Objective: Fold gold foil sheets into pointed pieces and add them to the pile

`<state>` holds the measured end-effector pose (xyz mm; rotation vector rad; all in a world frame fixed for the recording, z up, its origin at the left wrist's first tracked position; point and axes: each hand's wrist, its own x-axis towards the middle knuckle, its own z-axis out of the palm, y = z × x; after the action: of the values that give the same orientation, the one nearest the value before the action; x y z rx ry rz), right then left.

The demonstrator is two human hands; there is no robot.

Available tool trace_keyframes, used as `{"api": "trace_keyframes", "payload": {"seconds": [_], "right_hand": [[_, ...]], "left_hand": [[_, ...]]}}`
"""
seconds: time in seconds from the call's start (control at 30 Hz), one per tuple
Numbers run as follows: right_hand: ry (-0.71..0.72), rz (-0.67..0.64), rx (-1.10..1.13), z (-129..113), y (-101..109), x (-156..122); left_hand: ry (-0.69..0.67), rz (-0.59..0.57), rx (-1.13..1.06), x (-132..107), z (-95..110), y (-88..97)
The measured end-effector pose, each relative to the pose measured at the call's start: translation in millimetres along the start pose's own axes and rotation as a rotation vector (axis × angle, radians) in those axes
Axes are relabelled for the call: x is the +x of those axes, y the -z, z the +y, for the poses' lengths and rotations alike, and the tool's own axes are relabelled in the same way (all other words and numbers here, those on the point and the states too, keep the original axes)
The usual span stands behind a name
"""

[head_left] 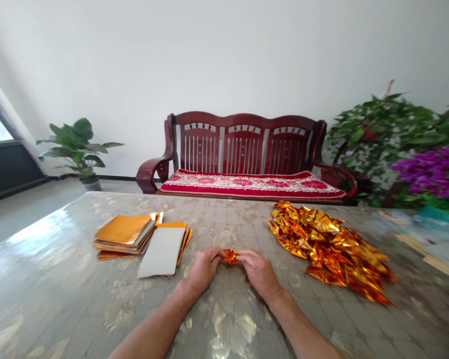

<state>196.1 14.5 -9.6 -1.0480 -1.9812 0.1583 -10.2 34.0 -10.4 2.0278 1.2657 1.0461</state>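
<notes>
The left grip (205,268) and right grip (260,273) angle inward above the bench (231,319), each seemingly pinching one end of an orange foil piece (230,256).

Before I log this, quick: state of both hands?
Left hand: closed, holding one end of a shiny orange foil piece.
Right hand: closed, holding its other end.

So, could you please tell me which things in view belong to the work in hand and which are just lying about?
Seemingly in the work:
orange foil piece, pinched between left hand and right hand
gold-topped stack
grey-topped stack
heap of pointed foil pieces

Apparently just lying about:
wooden bench with red seat cover
potted plant
purple flowers
blurred clear plastic, far right
</notes>
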Motion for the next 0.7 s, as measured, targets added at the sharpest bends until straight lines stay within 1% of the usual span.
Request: {"api": "trace_keyframes", "payload": {"seconds": [0.17,0.33,0.53,0.7], "right_hand": [[-0.029,-0.018,0.027,-2,2,1],[-0.015,-0.013,0.029,-2,4,4],[-0.037,-0.041,0.023,-4,1,3],[-0.029,-0.045,0.064,-4,2,2]], "left_hand": [[-0.009,0.014,-0.005,0,0,1.4],[-0.022,0.014,0.034,0,5,1.9],[0.055,0.047,0.028,2,7,2.5],[0.061,0.064,0.021,2,9,3.6]]}}
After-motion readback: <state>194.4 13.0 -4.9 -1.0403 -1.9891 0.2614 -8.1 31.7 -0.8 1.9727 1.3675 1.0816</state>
